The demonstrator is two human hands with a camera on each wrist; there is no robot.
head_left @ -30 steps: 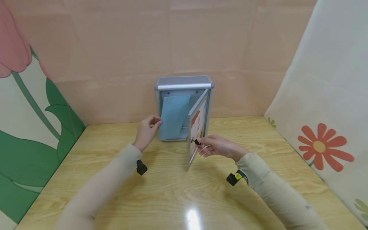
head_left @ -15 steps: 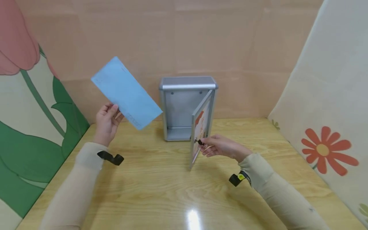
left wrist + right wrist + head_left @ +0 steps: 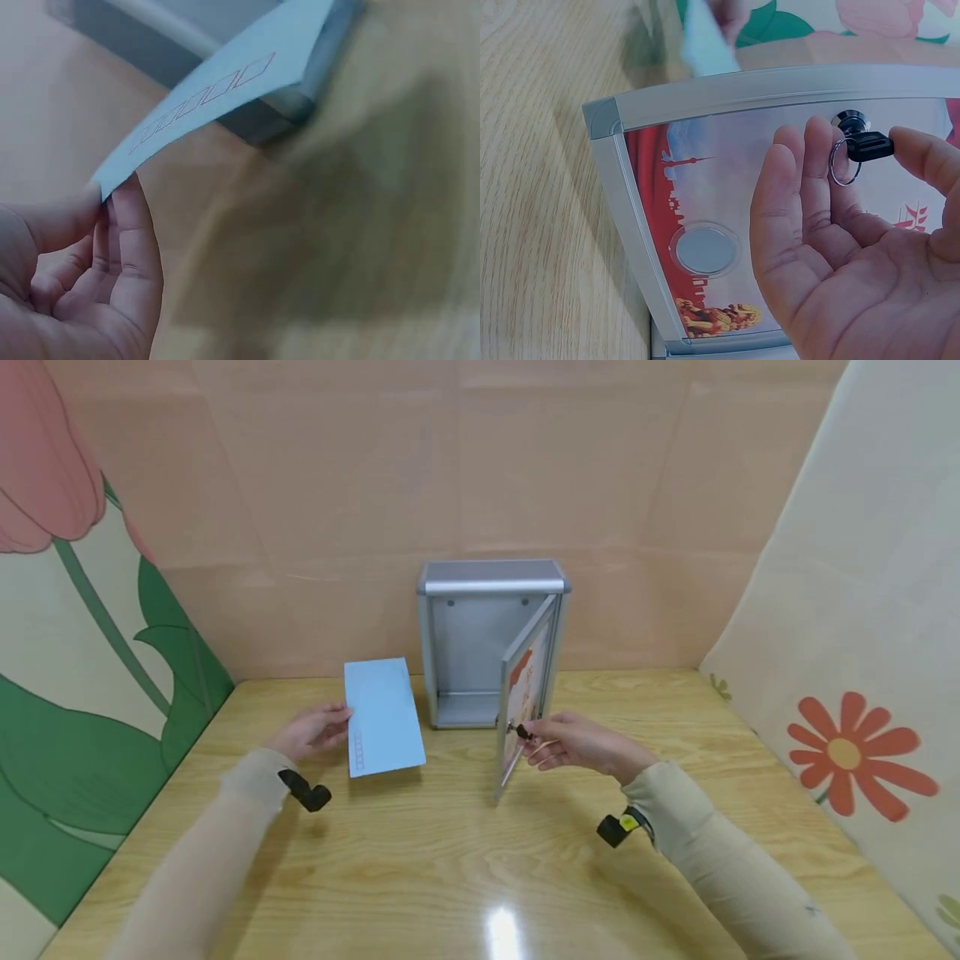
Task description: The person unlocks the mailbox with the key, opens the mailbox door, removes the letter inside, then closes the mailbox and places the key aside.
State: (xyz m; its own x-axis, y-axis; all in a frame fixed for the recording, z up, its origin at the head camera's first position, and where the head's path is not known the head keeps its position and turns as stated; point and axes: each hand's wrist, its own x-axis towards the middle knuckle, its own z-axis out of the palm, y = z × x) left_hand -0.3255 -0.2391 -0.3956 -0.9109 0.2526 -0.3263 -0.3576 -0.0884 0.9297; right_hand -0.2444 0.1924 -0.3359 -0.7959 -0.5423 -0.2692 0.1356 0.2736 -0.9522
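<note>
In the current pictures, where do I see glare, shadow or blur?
Head view: white glare on the table, at the picture's bottom; left wrist view: soft, dark shadow, blurred background; right wrist view: the key and door look fairly sharp, the blue envelope beyond them blurred.

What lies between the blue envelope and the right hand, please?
In the head view, a strip of tabletop, then the open door and its key.

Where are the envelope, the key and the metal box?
Envelope [image 3: 384, 718], head view, middle of its face.
Key [image 3: 871, 146], right wrist view, its black head.
Metal box [image 3: 474, 647], head view, inner back wall.
</note>
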